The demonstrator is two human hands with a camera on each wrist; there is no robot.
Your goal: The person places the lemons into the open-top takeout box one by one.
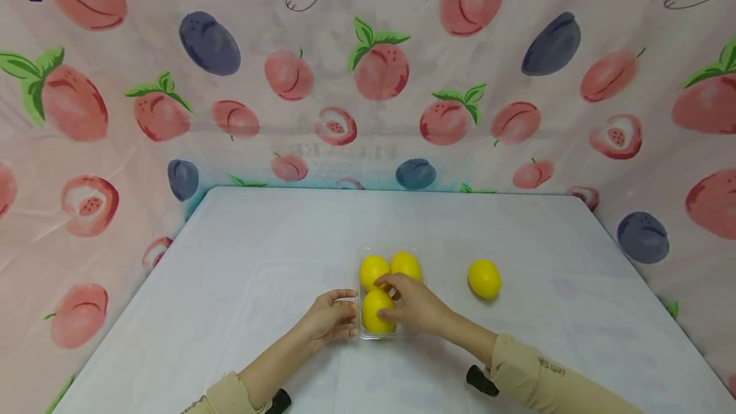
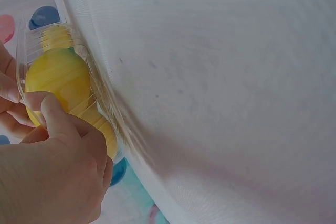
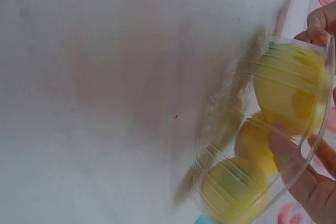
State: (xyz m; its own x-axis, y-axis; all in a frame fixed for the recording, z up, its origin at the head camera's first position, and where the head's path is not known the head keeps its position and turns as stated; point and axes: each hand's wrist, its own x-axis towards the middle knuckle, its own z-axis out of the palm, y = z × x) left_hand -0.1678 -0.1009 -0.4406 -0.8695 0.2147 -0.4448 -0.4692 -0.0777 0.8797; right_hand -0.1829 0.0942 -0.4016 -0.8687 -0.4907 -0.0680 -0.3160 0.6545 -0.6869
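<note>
A clear plastic container [image 1: 361,336] stands on the table with three yellow lemons in it. Two of them, the far-left lemon [image 1: 374,269] and the far-right lemon [image 1: 407,264], sit in the back. My right hand [image 1: 420,304] reaches over the container and holds the near lemon [image 1: 376,313] between thumb and fingers. Against the container's left wall rest the fingertips of my left hand [image 1: 330,319], loosely bent and spread along it. In the left wrist view this left hand [image 2: 68,150] is close up at the container's side. The right wrist view shows the lemons through the clear wall.
A fourth lemon [image 1: 484,278] lies on the white tabletop [image 1: 276,241], to the right of the container. Behind the table hangs a fruit-patterned cloth [image 1: 339,50]. Black straps [image 1: 482,381] show below the sleeves.
</note>
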